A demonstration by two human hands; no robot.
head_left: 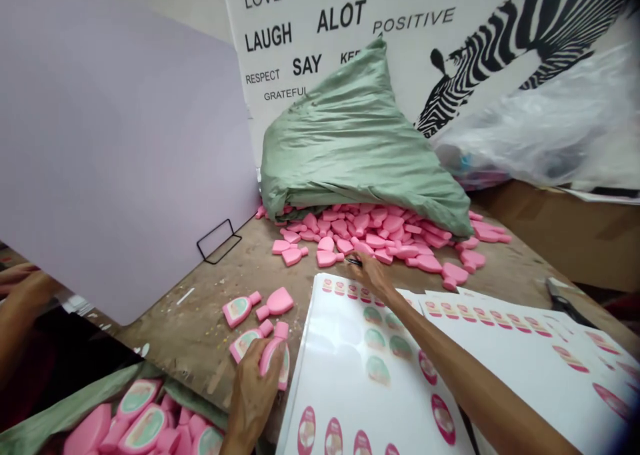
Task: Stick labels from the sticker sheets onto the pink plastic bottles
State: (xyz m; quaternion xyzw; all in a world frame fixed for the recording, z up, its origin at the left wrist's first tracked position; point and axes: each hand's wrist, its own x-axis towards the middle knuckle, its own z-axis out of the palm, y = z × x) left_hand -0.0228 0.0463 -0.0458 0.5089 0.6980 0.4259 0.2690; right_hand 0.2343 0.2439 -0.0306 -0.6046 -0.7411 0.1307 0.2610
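My left hand [255, 382] is closed on a pink bottle [281, 355] that carries a green oval label, near the table's front edge. Beside it lie two labelled pink bottles [240, 310] and a pink bottle [278, 302] with no label showing. My right hand [371, 274] reaches over the sticker sheets [340, 348] to the front of a heap of pink bottles [370, 232]. Its fingers are closed around a small dark pointed tool [354, 262], whose tip is close to a pink bottle [329, 258].
A green sack [350, 142] lies behind the heap. At the lower left, an open sack holds labelled bottles [145, 428]. A pale panel [125, 142] and wire stand [219, 242] are left, with another person's hand [25, 285] beyond. Black-handled scissors [567, 302] lie right.
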